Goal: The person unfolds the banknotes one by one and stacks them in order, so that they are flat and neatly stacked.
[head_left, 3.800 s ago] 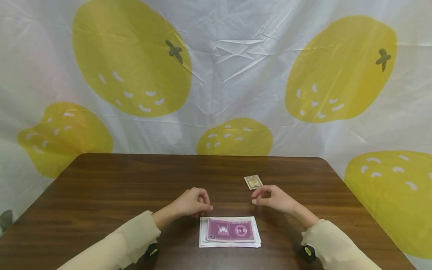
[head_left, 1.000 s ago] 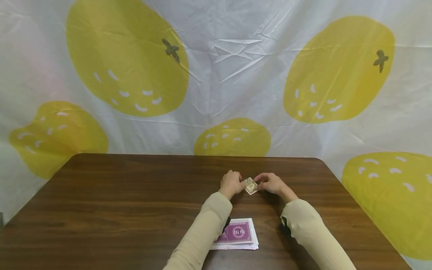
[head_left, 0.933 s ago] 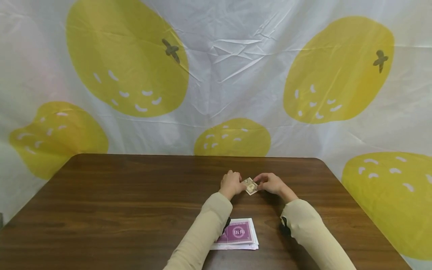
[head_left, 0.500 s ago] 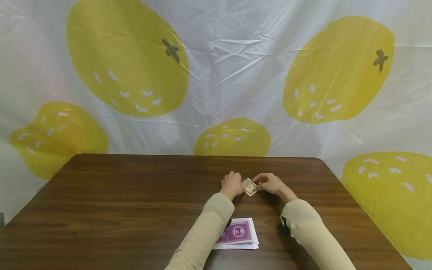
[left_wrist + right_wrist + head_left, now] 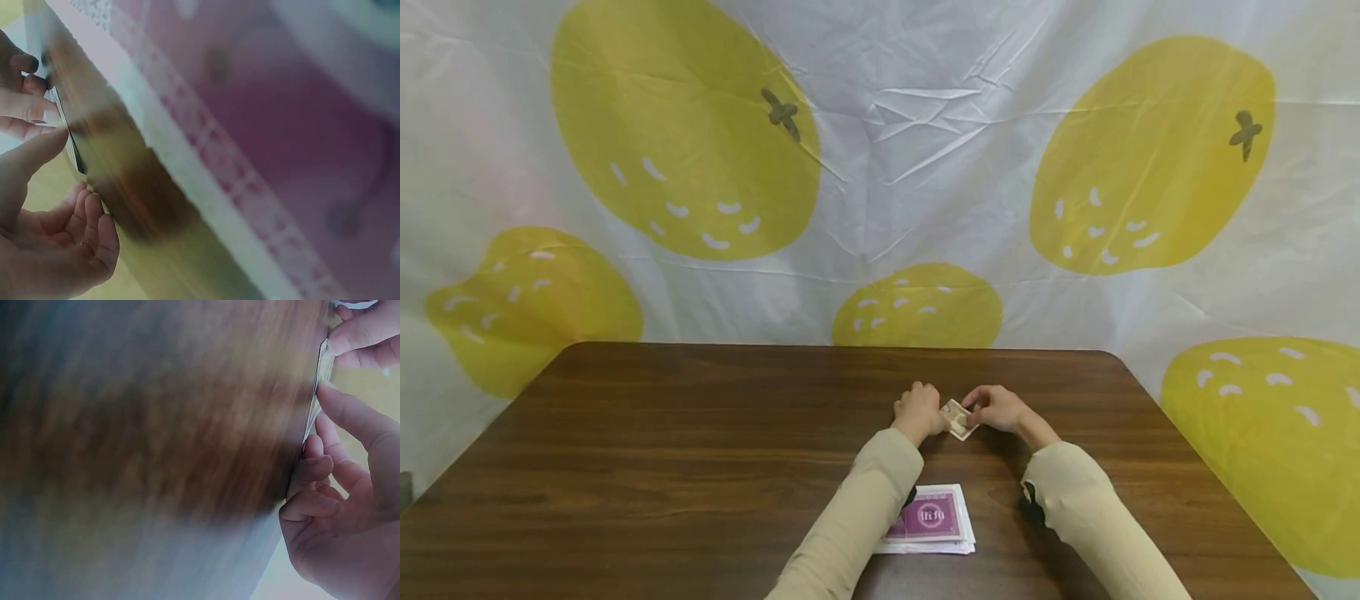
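Note:
In the head view a small tan banknote (image 5: 958,422) sits near the table's far side, turned cornerwise between the two hands. My left hand (image 5: 917,411) has its thumb on the note's left edge. From the right, my right hand (image 5: 998,408) pinches it between thumb and fingers. The right wrist view shows the banknote (image 5: 320,394) almost edge-on, close to the wood, with a thumb of each hand on it. Seen in the left wrist view, the left hand (image 5: 56,219) has its other fingers curled below the note's edge.
Nearer the person lies a purple banknote (image 5: 931,517) on top of a stack of white-edged papers (image 5: 966,537), partly covered by the left sleeve. The brown wooden table (image 5: 662,467) meets a white curtain (image 5: 880,208) printed with yellow fruit.
Since the earliest frame, both hands have reached forward onto the small banknote, which has turned. During the last half second it has shifted slightly to the right between the hands.

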`<move>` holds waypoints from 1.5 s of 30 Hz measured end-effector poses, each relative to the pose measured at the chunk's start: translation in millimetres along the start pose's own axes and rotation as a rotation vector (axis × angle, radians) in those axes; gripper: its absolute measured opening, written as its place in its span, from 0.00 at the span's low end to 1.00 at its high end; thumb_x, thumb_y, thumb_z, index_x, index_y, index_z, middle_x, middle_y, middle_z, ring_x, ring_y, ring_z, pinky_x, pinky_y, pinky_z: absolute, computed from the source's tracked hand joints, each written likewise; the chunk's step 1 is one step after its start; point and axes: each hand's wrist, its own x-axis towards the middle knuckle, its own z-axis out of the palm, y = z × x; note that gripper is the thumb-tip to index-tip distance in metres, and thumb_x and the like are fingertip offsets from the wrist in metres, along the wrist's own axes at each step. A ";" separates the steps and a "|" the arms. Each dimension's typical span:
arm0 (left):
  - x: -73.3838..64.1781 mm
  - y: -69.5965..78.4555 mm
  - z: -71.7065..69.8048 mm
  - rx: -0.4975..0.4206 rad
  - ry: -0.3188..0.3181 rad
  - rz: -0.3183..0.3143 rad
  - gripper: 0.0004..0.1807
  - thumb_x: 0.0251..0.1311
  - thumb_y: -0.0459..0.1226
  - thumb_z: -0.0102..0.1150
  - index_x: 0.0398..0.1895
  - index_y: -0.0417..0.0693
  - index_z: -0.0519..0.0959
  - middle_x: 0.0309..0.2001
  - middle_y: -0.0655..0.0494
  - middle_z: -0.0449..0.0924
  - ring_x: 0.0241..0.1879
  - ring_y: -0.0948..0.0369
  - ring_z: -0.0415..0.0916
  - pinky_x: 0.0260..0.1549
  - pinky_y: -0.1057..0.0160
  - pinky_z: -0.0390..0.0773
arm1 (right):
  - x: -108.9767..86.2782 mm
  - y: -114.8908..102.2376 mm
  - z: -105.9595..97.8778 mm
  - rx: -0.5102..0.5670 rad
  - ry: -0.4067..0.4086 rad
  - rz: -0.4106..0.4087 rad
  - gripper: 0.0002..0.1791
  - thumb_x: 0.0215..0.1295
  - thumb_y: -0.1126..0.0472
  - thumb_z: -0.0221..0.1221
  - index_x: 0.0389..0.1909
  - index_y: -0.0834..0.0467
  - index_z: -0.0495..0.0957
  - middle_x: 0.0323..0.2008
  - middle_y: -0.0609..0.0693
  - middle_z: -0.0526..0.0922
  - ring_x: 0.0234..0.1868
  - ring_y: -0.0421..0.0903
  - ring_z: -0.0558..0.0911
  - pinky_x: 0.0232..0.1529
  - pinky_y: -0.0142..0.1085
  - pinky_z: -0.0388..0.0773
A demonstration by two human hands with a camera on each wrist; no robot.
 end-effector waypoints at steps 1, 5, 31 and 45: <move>-0.3 0.3 0.0 0.005 0.001 -0.001 0.21 0.41 0.44 0.65 0.38 0.40 0.74 0.37 0.47 0.70 0.38 0.50 0.71 0.35 0.54 0.69 | -0.1 -0.4 0.3 -0.001 -0.002 0.003 0.15 0.43 0.70 0.61 0.34 0.69 0.74 0.21 0.50 0.71 0.24 0.42 0.68 0.27 0.34 0.65; -0.9 2.3 0.6 0.025 0.009 -0.011 0.20 0.43 0.46 0.64 0.36 0.43 0.76 0.36 0.48 0.72 0.36 0.51 0.72 0.33 0.54 0.70 | -0.2 -1.6 1.2 -0.006 -0.002 0.021 0.14 0.42 0.70 0.61 0.34 0.69 0.74 0.21 0.50 0.71 0.23 0.41 0.68 0.27 0.33 0.65; 1.2 3.7 3.1 -0.018 -0.024 -0.034 0.20 0.41 0.43 0.67 0.36 0.42 0.75 0.36 0.49 0.73 0.38 0.51 0.73 0.35 0.55 0.70 | -0.1 -6.2 1.6 -0.079 -0.022 0.083 0.12 0.43 0.67 0.62 0.29 0.67 0.74 0.21 0.48 0.71 0.25 0.42 0.68 0.28 0.33 0.64; 0.5 1.3 3.2 -0.082 -0.038 0.004 0.16 0.41 0.39 0.66 0.31 0.43 0.72 0.34 0.49 0.72 0.37 0.51 0.72 0.34 0.53 0.69 | -1.8 -8.9 3.4 -0.051 -0.014 0.049 0.17 0.41 0.71 0.62 0.36 0.70 0.71 0.22 0.51 0.73 0.24 0.42 0.70 0.28 0.33 0.67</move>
